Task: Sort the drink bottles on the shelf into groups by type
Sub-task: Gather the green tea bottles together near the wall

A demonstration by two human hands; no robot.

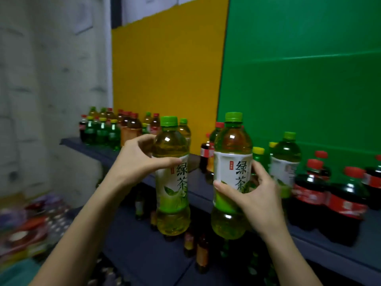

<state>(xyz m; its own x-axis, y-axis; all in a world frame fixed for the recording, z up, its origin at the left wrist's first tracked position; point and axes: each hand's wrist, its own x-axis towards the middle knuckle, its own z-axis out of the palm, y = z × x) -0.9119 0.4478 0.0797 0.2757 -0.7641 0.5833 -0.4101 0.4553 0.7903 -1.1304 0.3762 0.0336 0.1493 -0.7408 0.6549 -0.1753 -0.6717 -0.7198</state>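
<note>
While cola and soda crowd the shelf [99, 150], our left hand [136, 159] and right hand [253, 190] each wrap a green tea bottle [172, 176] — lifted in front of it, likely to group them.

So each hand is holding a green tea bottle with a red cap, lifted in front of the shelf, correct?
Not quite: the caps are green, not red. In the head view the left hand holds one green tea bottle and the right hand holds another green tea bottle, both lifted in front of the shelf. Red caps belong to the cola bottles standing at the right.
</note>
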